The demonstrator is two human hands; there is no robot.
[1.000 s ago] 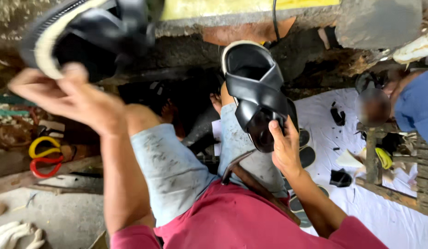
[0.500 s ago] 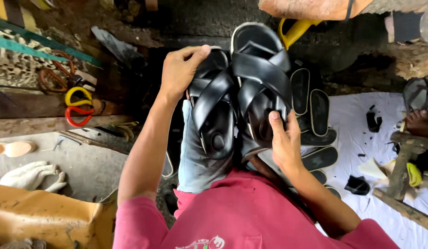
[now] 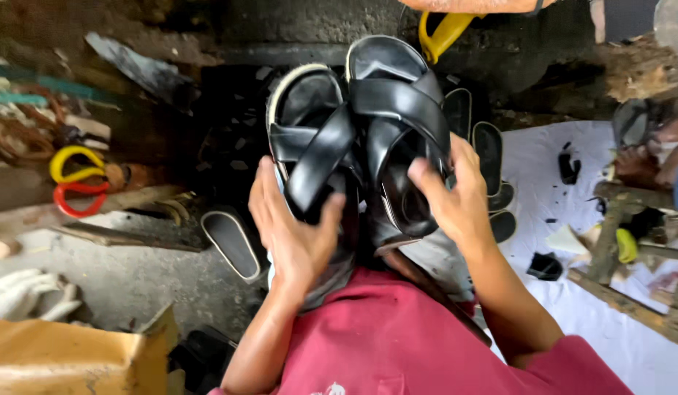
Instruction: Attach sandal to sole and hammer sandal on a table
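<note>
I hold two black cross-strap sandals side by side in front of me, over my lap. My left hand (image 3: 295,230) grips the heel end of the left sandal (image 3: 309,124), which has a pale sole edge. My right hand (image 3: 456,197) clasps the right sandal (image 3: 397,102) by its side, thumb on the strap. The two sandals touch, soles facing away from me.
Several black soles (image 3: 492,157) lie on the ground beyond my right hand, and one sole (image 3: 233,241) lies left of my knee. A white sheet (image 3: 573,219) with black scraps spreads at right. Yellow and red loops (image 3: 76,179) lie at left, a cardboard box (image 3: 68,358) at lower left.
My left hand brought its sandal down from high at the left and set it beside the right one. It then slid from the sandal's toe end to its heel end.
</note>
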